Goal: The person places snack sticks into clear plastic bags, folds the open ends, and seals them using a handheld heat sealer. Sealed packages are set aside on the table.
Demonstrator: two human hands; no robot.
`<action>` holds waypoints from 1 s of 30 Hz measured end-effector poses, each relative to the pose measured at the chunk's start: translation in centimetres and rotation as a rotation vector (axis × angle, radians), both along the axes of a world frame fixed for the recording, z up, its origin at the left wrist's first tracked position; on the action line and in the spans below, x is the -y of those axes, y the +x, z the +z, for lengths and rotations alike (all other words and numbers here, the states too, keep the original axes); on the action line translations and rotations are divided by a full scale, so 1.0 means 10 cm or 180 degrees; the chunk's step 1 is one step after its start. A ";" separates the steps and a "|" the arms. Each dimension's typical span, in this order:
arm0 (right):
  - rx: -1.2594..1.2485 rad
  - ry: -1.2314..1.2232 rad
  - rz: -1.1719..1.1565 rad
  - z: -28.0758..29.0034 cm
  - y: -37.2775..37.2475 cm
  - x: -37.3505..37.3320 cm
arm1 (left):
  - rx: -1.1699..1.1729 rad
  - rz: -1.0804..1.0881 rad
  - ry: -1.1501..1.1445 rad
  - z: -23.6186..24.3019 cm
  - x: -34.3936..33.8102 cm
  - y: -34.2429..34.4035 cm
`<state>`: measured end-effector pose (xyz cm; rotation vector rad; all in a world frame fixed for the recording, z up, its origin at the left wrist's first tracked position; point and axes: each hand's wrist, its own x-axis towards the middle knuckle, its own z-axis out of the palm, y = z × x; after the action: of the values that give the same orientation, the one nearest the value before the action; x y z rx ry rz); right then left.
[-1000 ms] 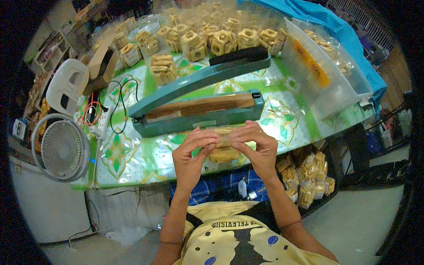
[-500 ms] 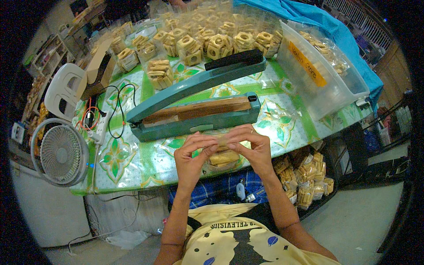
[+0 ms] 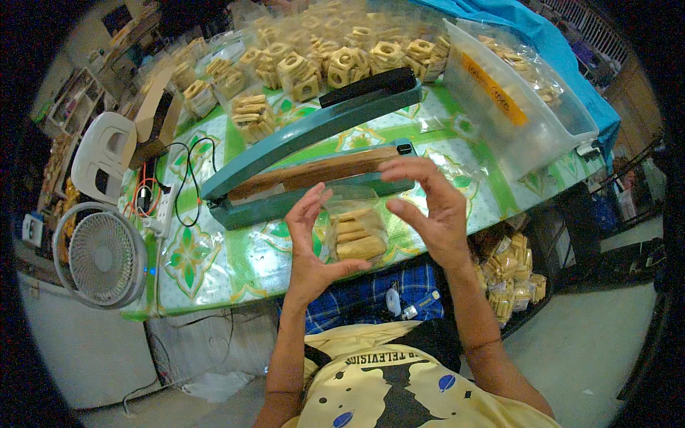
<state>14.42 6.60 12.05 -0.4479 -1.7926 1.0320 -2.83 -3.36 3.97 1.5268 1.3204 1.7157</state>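
Note:
A clear plastic bag of pale yellow biscuits lies near the front edge of the table, the biscuits stacked inside. Along its left side is my left hand, fingers stretched upward and thumb spread by the bag's lower edge; whether it touches the plastic I cannot tell. My right hand hovers to the right of the bag, thumb and fingers spread, holding nothing. Just beyond both hands sits a teal impulse sealer, its long lever arm with a black handle raised at the right end.
Many filled biscuit bags crowd the back of the table. At the right stands a clear plastic bin with an orange label. A white fan, a power strip and cables are at the left. More bags sit below the table's right side.
Both hands have let go of the bag's top, which they were pinching together, and moved apart with fingers spread. The bag now shows its stacked biscuits more fully.

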 end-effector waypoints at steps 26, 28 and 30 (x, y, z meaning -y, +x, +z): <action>0.4284 0.3396 0.1294 0.76 -0.72 -0.09 | 0.0383 -0.0131 -0.0503 -0.34 0.08 0.12; 0.3747 0.3124 0.1489 0.79 -0.70 -0.09 | 0.0429 -0.0053 -0.0800 -0.33 0.09 0.12; 0.3443 0.2852 0.1895 0.84 -0.66 -0.10 | 0.0712 -0.0269 -0.0672 -0.31 0.10 0.12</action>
<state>7.82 7.59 20.45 0.1832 -3.2262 0.1603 -1.64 -4.33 0.87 1.2174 1.2581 1.5869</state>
